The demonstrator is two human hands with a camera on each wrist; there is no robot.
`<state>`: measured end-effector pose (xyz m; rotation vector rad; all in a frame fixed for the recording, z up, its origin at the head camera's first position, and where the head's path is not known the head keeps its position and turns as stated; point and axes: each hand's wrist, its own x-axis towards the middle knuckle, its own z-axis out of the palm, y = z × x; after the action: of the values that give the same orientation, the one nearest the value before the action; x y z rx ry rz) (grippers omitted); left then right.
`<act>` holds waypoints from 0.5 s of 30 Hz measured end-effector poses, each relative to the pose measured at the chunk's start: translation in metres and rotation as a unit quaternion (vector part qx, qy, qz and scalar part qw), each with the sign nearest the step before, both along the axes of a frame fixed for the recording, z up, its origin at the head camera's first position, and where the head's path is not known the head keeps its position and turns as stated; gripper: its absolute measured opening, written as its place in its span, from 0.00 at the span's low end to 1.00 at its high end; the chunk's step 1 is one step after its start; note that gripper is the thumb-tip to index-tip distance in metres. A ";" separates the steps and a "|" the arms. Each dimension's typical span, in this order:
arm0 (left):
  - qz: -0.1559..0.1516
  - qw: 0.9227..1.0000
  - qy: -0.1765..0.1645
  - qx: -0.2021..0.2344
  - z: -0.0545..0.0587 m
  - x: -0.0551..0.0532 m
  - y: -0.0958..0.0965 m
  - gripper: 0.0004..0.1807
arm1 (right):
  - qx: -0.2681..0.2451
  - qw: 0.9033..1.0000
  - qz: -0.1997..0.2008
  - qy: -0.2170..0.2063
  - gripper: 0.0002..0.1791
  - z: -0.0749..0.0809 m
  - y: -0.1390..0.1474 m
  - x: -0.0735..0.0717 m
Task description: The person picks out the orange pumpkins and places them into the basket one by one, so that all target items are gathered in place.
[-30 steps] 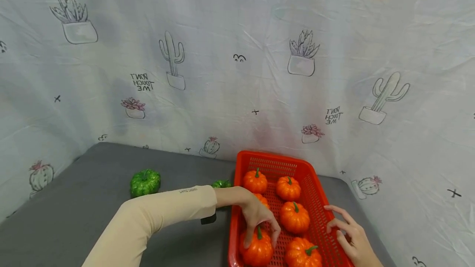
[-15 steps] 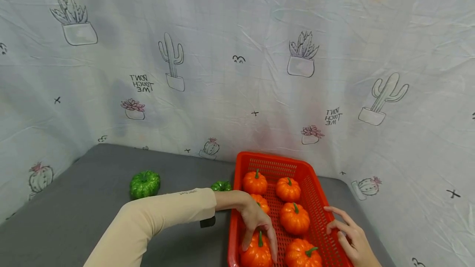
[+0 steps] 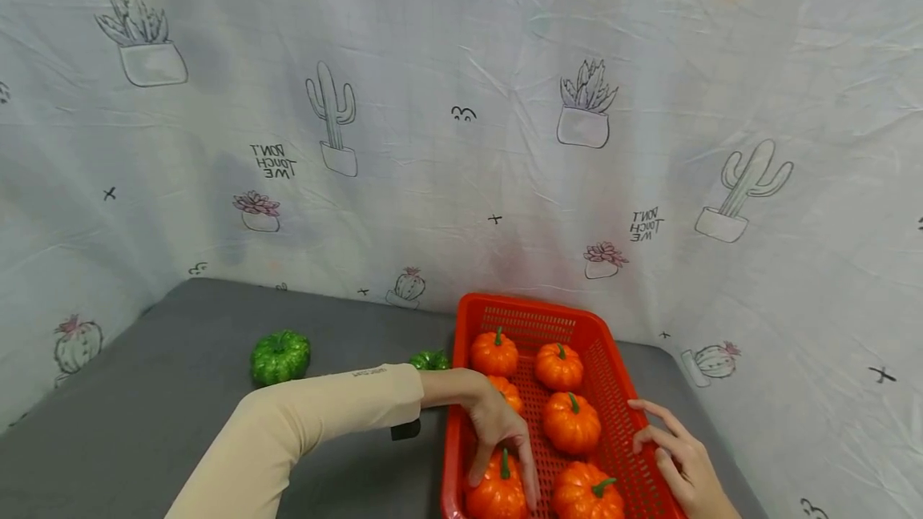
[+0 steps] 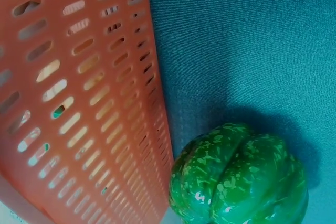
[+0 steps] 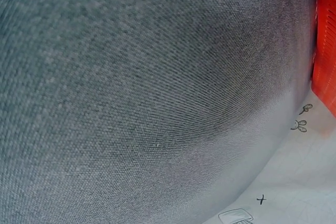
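Note:
In the head view my left hand (image 3: 499, 421) reaches down into a red plastic basket (image 3: 450, 455). Its thumb and fingers curl round the sides of an orange pumpkin (image 3: 496, 496) at the near left of the basket, with the green stem showing between them. My right hand (image 3: 685, 467) is at the basket's right rim, fingertips touching it and fingers loosely bent. Neither hand shows in the wrist views. The left wrist view has the basket's slotted wall (image 4: 89, 103); the right wrist view catches a strip of the basket (image 5: 326, 40).
Several other orange pumpkins (image 3: 571, 424) sit in the basket. A green pumpkin (image 3: 280, 357) stands on the grey table (image 3: 180, 391) at the left. Another green pumpkin (image 4: 241, 179) lies close beside the basket's left wall. A patterned cloth (image 3: 433, 183) hangs behind.
My left hand has lowered slightly, and its fingers have closed in round the near-left orange pumpkin. The right hand stays at the basket's rim.

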<state>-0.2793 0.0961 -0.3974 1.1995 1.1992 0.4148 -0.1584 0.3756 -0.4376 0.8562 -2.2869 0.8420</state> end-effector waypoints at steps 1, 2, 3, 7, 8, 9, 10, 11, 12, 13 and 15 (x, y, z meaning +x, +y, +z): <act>0.000 1.000 -0.001 0.002 0.000 0.000 0.000 0.37 | -0.001 1.000 -0.001 0.001 0.23 0.000 0.000 0.000; 0.001 1.000 -0.003 0.003 -0.001 -0.001 0.000 0.37 | -0.002 1.000 -0.001 0.000 0.23 0.000 0.000 0.000; 0.002 1.000 -0.004 0.002 -0.001 -0.001 0.000 0.37 | -0.002 1.000 -0.001 0.000 0.23 0.000 0.000 0.000; 0.001 1.000 0.001 0.000 -0.001 -0.002 -0.001 0.39 | -0.001 1.000 0.000 -0.001 0.22 0.002 -0.001 0.001; 0.000 1.000 0.001 -0.003 -0.002 -0.002 -0.002 0.39 | -0.001 1.000 0.002 0.000 0.21 0.002 -0.002 0.001; -0.001 1.000 0.000 -0.004 -0.002 -0.002 -0.002 0.39 | -0.002 1.000 0.003 0.001 0.21 0.002 -0.002 0.001; -0.002 1.000 -0.003 -0.006 -0.003 -0.002 -0.002 0.39 | -0.003 1.000 0.005 0.003 0.21 0.002 -0.003 0.001; -0.004 1.000 -0.005 -0.005 -0.004 -0.002 -0.001 0.39 | -0.004 1.000 0.006 0.004 0.21 0.002 -0.003 0.001; -0.006 1.000 -0.010 -0.006 -0.004 -0.002 -0.001 0.38 | -0.006 1.000 0.007 0.006 0.21 0.002 -0.003 0.001; -0.012 1.000 -0.015 -0.004 -0.005 -0.002 0.000 0.38 | -0.007 1.000 0.006 0.008 0.21 0.002 -0.003 0.001; -0.019 1.000 -0.022 -0.001 -0.006 -0.002 0.001 0.38 | -0.009 1.000 0.006 0.011 0.21 0.002 -0.003 0.001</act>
<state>-0.2817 0.0973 -0.4038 1.2048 1.1381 0.4099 -0.1579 0.3723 -0.4353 0.8680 -2.2535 0.8520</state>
